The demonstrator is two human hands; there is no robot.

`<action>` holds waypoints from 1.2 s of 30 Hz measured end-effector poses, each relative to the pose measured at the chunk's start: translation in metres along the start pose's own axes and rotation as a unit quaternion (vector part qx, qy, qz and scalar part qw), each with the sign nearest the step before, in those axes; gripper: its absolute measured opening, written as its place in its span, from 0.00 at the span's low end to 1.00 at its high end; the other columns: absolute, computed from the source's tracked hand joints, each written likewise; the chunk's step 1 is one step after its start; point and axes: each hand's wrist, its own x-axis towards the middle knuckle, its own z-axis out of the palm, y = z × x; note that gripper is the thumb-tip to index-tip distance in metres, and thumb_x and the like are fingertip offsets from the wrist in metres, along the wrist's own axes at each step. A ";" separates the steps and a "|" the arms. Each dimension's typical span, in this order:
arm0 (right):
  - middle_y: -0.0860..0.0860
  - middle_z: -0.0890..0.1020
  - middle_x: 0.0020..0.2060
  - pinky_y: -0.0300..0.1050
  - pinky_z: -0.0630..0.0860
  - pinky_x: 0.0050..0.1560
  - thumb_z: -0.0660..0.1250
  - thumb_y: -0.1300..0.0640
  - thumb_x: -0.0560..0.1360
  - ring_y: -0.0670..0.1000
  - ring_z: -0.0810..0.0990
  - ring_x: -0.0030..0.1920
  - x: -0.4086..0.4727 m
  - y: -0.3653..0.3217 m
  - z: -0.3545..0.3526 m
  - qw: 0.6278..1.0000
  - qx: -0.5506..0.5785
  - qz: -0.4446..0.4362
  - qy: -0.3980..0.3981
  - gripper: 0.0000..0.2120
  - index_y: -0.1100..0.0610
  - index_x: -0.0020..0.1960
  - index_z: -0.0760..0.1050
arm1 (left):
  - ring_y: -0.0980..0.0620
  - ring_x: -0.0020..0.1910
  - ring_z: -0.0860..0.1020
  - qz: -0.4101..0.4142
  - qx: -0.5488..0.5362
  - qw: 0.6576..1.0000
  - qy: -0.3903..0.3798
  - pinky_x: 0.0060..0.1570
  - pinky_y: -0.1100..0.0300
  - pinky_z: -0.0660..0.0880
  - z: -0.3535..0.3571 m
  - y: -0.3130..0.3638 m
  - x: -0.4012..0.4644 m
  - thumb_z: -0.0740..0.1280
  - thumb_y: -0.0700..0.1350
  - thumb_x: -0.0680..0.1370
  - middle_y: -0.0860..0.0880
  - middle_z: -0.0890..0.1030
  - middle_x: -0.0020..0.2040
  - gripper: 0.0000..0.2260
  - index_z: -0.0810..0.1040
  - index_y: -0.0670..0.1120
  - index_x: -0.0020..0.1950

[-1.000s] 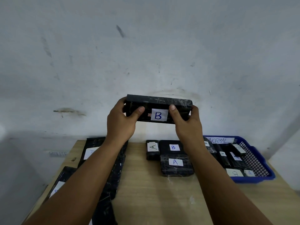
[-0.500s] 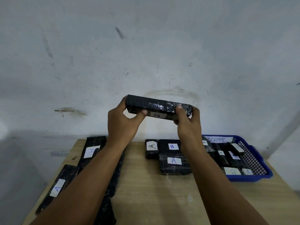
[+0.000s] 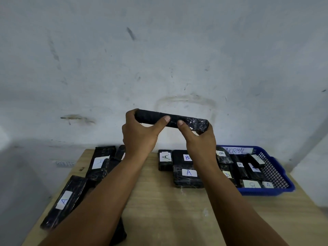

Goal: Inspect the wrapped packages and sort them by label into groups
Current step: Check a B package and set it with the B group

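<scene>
Both hands, left (image 3: 140, 134) and right (image 3: 198, 139), pinch the black package (image 3: 170, 119) by its ends above the tabletop (image 3: 168, 210). Label hidden; recommend rotating slowly, grip firm, checking every face.

Both hands are holding a long black wrapped package (image 3: 186, 121) up in front of the wall (image 3: 159, 59), the left hand (image 3: 140, 135) gripping one end and the right hand (image 3: 200, 139) the other. Below, more labelled packages are lying on the wooden table (image 3: 159, 210), and a blue basket (image 3: 276, 174) is sitting at the right holding several more.
</scene>
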 end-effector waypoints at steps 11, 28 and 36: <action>0.47 0.80 0.66 0.54 0.76 0.69 0.69 0.47 0.81 0.49 0.79 0.65 0.007 -0.004 -0.008 0.990 0.101 0.094 -0.038 0.30 0.40 0.80 0.64 | 0.62 0.60 0.77 0.027 0.006 0.998 -0.059 0.55 0.70 0.71 -0.012 -0.003 0.004 0.82 0.54 0.68 0.59 0.80 0.60 0.32 0.69 0.55 0.65; 0.47 0.81 0.66 0.51 0.76 0.68 0.76 0.30 0.67 0.49 0.79 0.66 0.009 0.017 -0.014 0.998 -0.011 0.049 -0.042 0.41 0.52 0.72 0.75 | 0.58 0.50 0.85 -0.070 0.022 0.991 -0.114 0.54 0.61 0.79 -0.018 -0.016 0.012 0.79 0.44 0.73 0.57 0.86 0.52 0.19 0.82 0.51 0.62; 0.44 0.85 0.50 0.43 0.80 0.48 0.79 0.37 0.70 0.45 0.84 0.51 0.010 0.018 -0.010 0.997 -0.054 0.042 -0.045 0.27 0.50 0.61 0.77 | 0.57 0.50 0.84 -0.044 0.034 0.996 -0.065 0.57 0.50 0.81 -0.012 -0.020 0.005 0.79 0.50 0.73 0.56 0.86 0.49 0.14 0.83 0.51 0.56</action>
